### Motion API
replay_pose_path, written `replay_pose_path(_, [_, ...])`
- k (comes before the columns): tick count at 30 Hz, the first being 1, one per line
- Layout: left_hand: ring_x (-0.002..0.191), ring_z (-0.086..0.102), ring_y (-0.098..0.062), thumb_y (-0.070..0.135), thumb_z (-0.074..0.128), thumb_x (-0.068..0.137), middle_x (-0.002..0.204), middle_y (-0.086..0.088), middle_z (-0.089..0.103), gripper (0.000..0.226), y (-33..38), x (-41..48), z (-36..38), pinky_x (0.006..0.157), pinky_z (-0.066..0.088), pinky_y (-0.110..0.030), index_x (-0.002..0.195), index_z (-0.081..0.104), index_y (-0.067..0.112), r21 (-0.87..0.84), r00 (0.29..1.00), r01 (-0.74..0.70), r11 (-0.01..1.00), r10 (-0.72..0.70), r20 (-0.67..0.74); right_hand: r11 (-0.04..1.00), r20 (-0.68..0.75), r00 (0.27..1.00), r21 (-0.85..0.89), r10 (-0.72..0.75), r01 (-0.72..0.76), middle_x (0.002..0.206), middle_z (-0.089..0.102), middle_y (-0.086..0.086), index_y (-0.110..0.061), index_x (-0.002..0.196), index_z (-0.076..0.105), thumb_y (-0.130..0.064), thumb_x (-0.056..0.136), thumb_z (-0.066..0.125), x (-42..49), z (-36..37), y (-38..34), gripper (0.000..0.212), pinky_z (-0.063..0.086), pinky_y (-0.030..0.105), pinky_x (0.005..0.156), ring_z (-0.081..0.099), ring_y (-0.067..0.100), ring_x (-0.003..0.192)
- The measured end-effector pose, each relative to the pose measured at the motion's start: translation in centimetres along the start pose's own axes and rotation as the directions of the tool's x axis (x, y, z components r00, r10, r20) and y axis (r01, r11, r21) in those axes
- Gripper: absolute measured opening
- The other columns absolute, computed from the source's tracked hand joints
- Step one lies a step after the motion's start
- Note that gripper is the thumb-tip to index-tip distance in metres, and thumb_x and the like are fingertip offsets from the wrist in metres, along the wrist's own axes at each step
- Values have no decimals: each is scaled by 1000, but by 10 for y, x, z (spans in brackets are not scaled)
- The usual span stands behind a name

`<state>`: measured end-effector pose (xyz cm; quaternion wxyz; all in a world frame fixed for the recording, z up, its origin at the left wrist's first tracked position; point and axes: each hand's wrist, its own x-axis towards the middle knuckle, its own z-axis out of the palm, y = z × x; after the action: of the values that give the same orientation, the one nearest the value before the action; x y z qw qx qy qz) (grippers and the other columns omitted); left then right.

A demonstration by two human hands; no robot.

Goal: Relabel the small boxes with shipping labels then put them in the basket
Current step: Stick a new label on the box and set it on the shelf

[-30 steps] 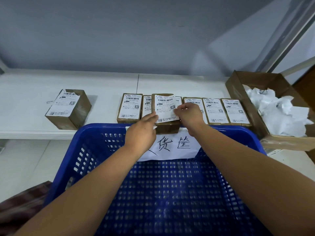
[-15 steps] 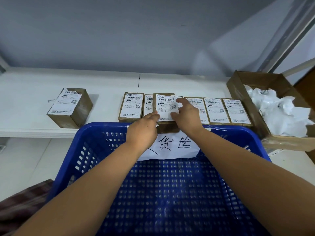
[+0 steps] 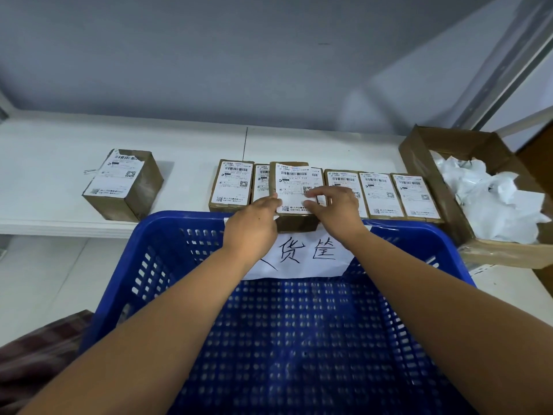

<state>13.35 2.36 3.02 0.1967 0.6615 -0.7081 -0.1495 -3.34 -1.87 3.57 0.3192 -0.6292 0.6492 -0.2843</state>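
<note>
Bracing the brown box (image 3: pixel 296 224) with straight left hand (image 3: pixel 251 226) fingers, pressing its white label (image 3: pixel 294 181) flat with spread right hand (image 3: pixel 338 214) fingers, now sliding lower than before

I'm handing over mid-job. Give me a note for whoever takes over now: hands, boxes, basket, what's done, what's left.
Left hand: straight fingers against the left edge of the middle box.
Right hand: fingertips on that box's label; whether it presses or pinches is unclear.
Five other labelled row boxes sit on the shelf; a lone box stands at the left.
Basket: no box visible inside.
Done: the label is on the middle box.
Left: probably press it flat, then put the boxes in the basket.
</note>
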Motion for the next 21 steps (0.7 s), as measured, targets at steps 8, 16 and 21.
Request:
replay_pose_path(8, [120,54,-19,2,46,90,146,7,45,50,-1,0,0,88,50,-33,136,50,20,-69,1000,5,998,-6,-20,874,213,971,443,113,-199,109,60,5,-19,120,64,-3,95,55,8,-4,2,31,46,11,60,57,13,90])
replay_pose_path(16, [117,56,-21,1,46,90,144,9,47,48,-1,-3,3,84,50,-32,134,53,19,-79,996,0,997,-7,-90,882,221,967,421,128,-213,119,63,3,-24,122,62,-6,99,45,32,-1,0,34,50,30,93,59,22,111])
replay_pose_path(21, [116,58,-19,0,47,89,140,7,51,48,-3,0,5,85,51,-32,132,56,18,-87,993,-20,996,10,-116,888,238,959,395,151,-238,126,56,2,-22,141,48,-5,101,38,40,4,-8,45,51,23,78,58,19,105])
